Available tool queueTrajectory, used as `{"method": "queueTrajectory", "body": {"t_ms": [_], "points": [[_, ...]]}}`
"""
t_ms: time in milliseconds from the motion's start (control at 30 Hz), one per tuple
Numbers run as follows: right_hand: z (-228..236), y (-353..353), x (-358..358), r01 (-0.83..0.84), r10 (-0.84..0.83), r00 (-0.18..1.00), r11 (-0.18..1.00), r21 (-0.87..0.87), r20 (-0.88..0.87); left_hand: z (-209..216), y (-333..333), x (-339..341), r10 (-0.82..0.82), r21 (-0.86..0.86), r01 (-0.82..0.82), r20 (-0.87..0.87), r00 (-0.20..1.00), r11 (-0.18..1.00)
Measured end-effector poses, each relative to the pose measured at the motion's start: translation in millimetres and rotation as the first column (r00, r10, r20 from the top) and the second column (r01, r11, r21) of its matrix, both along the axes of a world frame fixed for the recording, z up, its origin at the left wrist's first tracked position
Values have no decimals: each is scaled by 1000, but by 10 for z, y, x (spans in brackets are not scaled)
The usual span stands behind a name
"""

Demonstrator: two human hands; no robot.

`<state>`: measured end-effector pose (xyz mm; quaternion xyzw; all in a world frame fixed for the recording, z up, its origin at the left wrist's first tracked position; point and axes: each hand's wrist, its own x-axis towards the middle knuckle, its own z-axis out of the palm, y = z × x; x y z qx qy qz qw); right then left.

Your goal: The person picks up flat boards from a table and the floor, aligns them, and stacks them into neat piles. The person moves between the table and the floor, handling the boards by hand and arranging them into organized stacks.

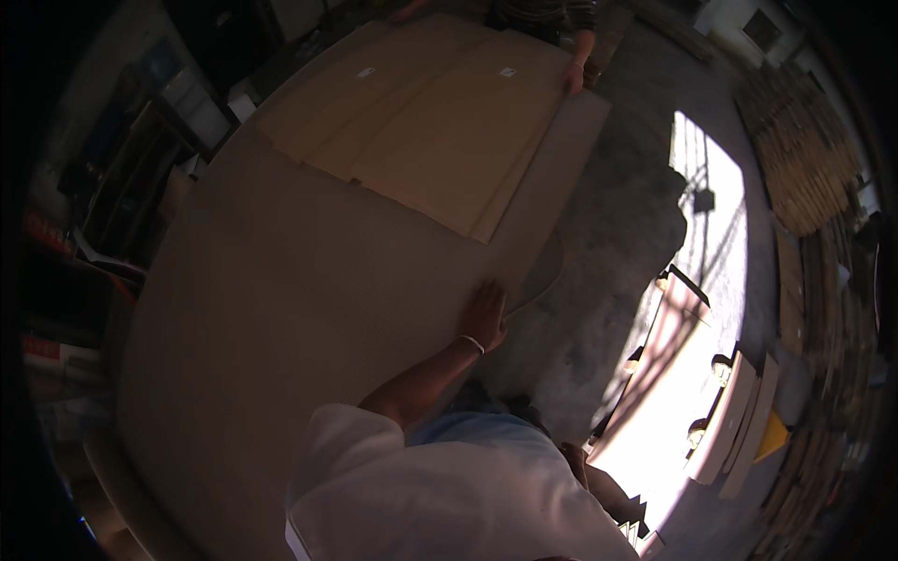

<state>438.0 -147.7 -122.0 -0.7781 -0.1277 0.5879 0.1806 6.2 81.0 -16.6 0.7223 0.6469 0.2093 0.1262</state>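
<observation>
My left hand (485, 314) lies with its fingers stretched out flat on the right edge of a large, smooth brown board (309, 299); a white band circles its wrist. It grips nothing. My right hand (572, 457) is low at my right side, beside my blue trousers, dark and partly hidden, so its fingers cannot be made out. Flat brown sheets (449, 140), overlapping and bearing small white labels, lie on the far part of the board. Across from me a person in dark clothing touches the sheets' far right corner with a hand (573, 77).
Bright sunlight falls on the floor at right, over a low wheeled cart (659, 346) and pale panels (734, 425) next to a yellow piece (772, 438). Stacked brown sheets (795, 150) line the right side. Shelves with mixed items (122, 178) stand along the left.
</observation>
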Motion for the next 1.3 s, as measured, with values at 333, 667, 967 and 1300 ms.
{"method": "queueTrajectory", "body": {"t_ms": [333,667,967,1300], "points": [[16,78,-39,-22,22,1000,1000,-10,4,28,10,-10,-21,40,22,-30,999,999],[205,135,-135,-35,37,998,999,-22,50,-25,16,19,-15,66,18,-52,999,998],[-275,127,227,145,-143,989,988,-50,44,42,53,1,-29,-38,31,71,997,999],[-844,-81,456,-133,199,945,959,251,-260,5,16,8,-5,-27,3,-72,997,1000]]}}
